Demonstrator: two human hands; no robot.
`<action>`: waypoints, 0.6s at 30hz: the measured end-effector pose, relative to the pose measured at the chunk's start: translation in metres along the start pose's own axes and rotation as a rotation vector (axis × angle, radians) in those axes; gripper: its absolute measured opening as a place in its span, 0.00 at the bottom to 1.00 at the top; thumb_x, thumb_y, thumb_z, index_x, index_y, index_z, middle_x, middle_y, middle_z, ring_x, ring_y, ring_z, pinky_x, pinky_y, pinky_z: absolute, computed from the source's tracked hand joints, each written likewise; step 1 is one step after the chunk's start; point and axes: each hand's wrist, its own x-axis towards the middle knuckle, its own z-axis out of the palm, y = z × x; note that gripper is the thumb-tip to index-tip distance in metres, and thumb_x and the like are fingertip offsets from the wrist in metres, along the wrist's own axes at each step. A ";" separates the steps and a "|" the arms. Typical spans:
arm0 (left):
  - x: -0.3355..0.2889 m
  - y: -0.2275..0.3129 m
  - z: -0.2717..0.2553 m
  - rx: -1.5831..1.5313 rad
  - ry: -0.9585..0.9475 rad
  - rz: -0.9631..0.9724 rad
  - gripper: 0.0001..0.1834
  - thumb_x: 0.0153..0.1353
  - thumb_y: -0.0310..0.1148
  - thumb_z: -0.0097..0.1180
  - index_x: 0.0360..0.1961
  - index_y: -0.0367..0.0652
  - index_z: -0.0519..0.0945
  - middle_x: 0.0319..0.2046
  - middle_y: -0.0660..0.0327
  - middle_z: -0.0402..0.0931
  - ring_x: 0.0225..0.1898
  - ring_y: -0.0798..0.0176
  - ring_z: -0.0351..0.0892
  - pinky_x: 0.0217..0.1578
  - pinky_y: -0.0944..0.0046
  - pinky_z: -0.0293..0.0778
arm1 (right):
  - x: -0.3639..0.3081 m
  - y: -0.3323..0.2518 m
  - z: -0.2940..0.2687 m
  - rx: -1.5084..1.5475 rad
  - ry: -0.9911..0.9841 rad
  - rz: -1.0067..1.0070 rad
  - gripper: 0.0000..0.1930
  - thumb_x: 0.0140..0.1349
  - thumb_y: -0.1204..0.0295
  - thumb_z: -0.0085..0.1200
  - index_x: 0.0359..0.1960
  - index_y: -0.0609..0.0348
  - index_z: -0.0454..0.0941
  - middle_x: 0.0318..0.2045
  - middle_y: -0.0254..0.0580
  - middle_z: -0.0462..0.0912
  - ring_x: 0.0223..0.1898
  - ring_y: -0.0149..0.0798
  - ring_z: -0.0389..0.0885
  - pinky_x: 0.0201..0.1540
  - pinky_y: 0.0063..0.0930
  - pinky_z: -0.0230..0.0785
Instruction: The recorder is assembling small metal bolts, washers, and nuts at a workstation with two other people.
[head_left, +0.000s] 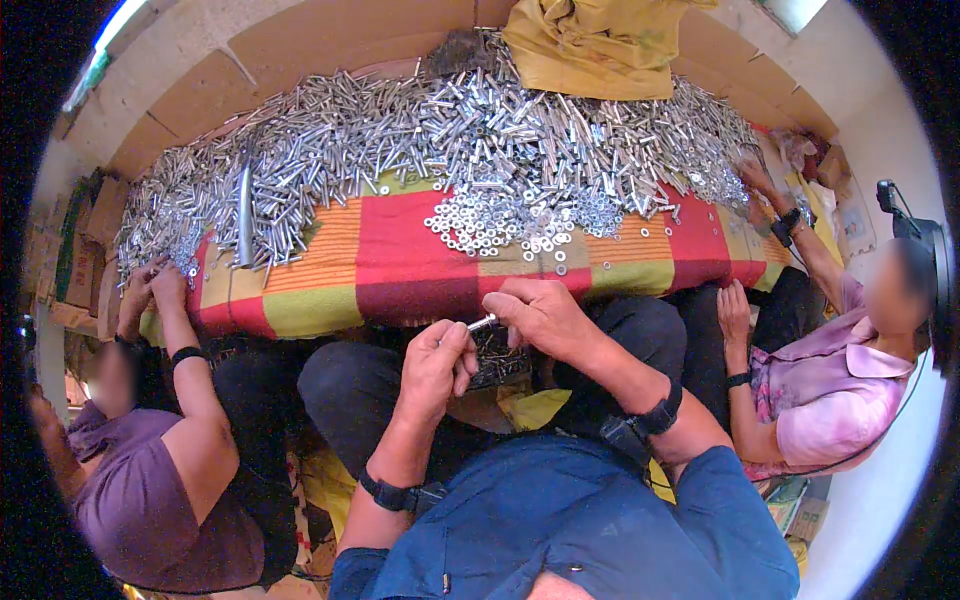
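Above my lap, both hands meet at a short, shiny metal bolt (482, 322). My left hand (438, 368) is closed, its thumb and fingertips pinching one end of the bolt. At the other end are the curled fingers of my right hand (543, 318); they cover that tip, so any small part there is hidden. Just beyond my hands, loose washers and nuts (465, 225) lie near the front edge of a table spread with a checked cloth (400, 245). Behind them rises a wide heap of metal bolts (400, 130).
A dark container with bolts (497, 362) sits low between my knees. A long metal bar or tube (245, 215) stands against the heap. Yellow sacking (600, 50) covers part of its back. Co-workers sit close by, one in purple (165, 490) at left, another in pink (810, 400) at right.
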 end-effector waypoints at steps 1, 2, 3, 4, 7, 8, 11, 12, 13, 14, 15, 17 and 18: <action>-0.001 0.000 -0.001 0.001 0.004 0.001 0.18 0.74 0.43 0.48 0.30 0.42 0.74 0.19 0.62 0.74 0.11 0.73 0.63 0.13 0.72 0.57 | 0.000 0.002 0.002 0.001 -0.003 -0.002 0.15 0.68 0.62 0.57 0.32 0.65 0.80 0.24 0.35 0.80 0.23 0.28 0.79 0.26 0.24 0.71; -0.001 -0.001 0.000 -0.004 -0.003 0.006 0.18 0.74 0.43 0.48 0.30 0.42 0.75 0.19 0.62 0.74 0.11 0.73 0.63 0.13 0.72 0.57 | -0.002 0.005 0.004 -0.079 0.047 -0.186 0.15 0.66 0.63 0.59 0.32 0.65 0.80 0.24 0.36 0.80 0.25 0.29 0.80 0.28 0.26 0.72; -0.001 0.000 0.000 -0.009 -0.010 0.011 0.18 0.74 0.43 0.49 0.30 0.42 0.75 0.19 0.62 0.74 0.11 0.73 0.63 0.13 0.72 0.56 | -0.004 0.007 0.005 -0.160 0.098 -0.370 0.15 0.63 0.63 0.61 0.33 0.66 0.80 0.24 0.37 0.80 0.27 0.30 0.81 0.30 0.27 0.73; -0.002 0.001 0.001 -0.008 -0.014 0.014 0.18 0.74 0.43 0.49 0.30 0.42 0.75 0.19 0.62 0.74 0.11 0.73 0.63 0.13 0.72 0.56 | -0.008 0.008 0.001 -0.228 -0.006 -0.437 0.13 0.57 0.67 0.65 0.36 0.67 0.81 0.26 0.42 0.83 0.30 0.34 0.83 0.34 0.30 0.75; -0.003 0.003 0.003 0.039 -0.022 -0.028 0.18 0.74 0.43 0.49 0.29 0.42 0.75 0.19 0.62 0.74 0.11 0.73 0.63 0.13 0.71 0.56 | -0.011 0.000 -0.009 -0.657 -0.397 -0.187 0.15 0.52 0.76 0.65 0.42 0.68 0.80 0.32 0.48 0.84 0.32 0.38 0.85 0.37 0.33 0.76; -0.002 0.002 0.003 0.042 -0.026 -0.022 0.18 0.74 0.43 0.49 0.29 0.42 0.75 0.19 0.62 0.74 0.11 0.73 0.63 0.13 0.71 0.56 | -0.010 0.003 -0.007 -0.659 -0.391 -0.191 0.15 0.52 0.76 0.65 0.42 0.68 0.80 0.32 0.48 0.84 0.32 0.38 0.85 0.37 0.33 0.76; 0.000 0.002 0.004 0.017 -0.018 -0.013 0.18 0.74 0.43 0.49 0.29 0.42 0.75 0.19 0.62 0.74 0.11 0.72 0.63 0.13 0.71 0.56 | -0.011 0.010 -0.002 -0.247 0.000 -0.373 0.14 0.54 0.76 0.65 0.42 0.67 0.81 0.31 0.47 0.84 0.33 0.37 0.85 0.37 0.33 0.77; 0.001 0.004 0.005 0.019 -0.017 -0.017 0.19 0.74 0.43 0.49 0.29 0.42 0.75 0.19 0.62 0.74 0.11 0.72 0.63 0.13 0.71 0.56 | -0.009 0.008 -0.004 -0.247 0.003 -0.376 0.14 0.54 0.76 0.65 0.42 0.67 0.81 0.31 0.47 0.84 0.33 0.37 0.85 0.37 0.33 0.77; 0.001 0.006 0.006 0.022 -0.014 -0.019 0.19 0.74 0.43 0.48 0.29 0.42 0.75 0.19 0.62 0.74 0.11 0.72 0.63 0.13 0.71 0.56 | -0.008 0.006 -0.005 -0.224 -0.015 -0.342 0.14 0.55 0.75 0.65 0.42 0.67 0.81 0.31 0.46 0.84 0.33 0.36 0.85 0.37 0.32 0.77; 0.000 0.006 0.005 0.026 -0.010 -0.013 0.19 0.74 0.43 0.48 0.29 0.42 0.75 0.19 0.62 0.74 0.11 0.72 0.63 0.13 0.71 0.56 | -0.005 0.005 -0.005 -0.198 -0.037 -0.312 0.13 0.56 0.75 0.65 0.42 0.66 0.81 0.32 0.45 0.84 0.33 0.35 0.85 0.36 0.32 0.77; -0.001 0.007 0.003 0.006 0.011 -0.004 0.19 0.74 0.44 0.48 0.29 0.42 0.75 0.19 0.62 0.74 0.12 0.72 0.63 0.13 0.71 0.56 | -0.003 0.006 -0.005 -0.195 -0.042 -0.322 0.13 0.56 0.75 0.65 0.42 0.66 0.81 0.32 0.45 0.84 0.33 0.35 0.85 0.36 0.32 0.77; -0.004 0.009 0.002 -0.013 0.088 -0.061 0.19 0.74 0.44 0.49 0.29 0.43 0.76 0.19 0.63 0.74 0.12 0.73 0.64 0.14 0.71 0.58 | 0.003 0.007 0.000 -0.310 0.025 -0.576 0.11 0.58 0.74 0.64 0.41 0.66 0.82 0.32 0.43 0.84 0.32 0.33 0.84 0.35 0.30 0.77; -0.004 0.009 0.001 -0.017 0.159 -0.123 0.19 0.73 0.45 0.49 0.29 0.44 0.77 0.19 0.64 0.74 0.13 0.73 0.65 0.14 0.71 0.58 | 0.004 0.003 0.001 -0.255 -0.003 -0.480 0.11 0.59 0.73 0.64 0.40 0.66 0.82 0.32 0.42 0.84 0.31 0.32 0.84 0.34 0.29 0.77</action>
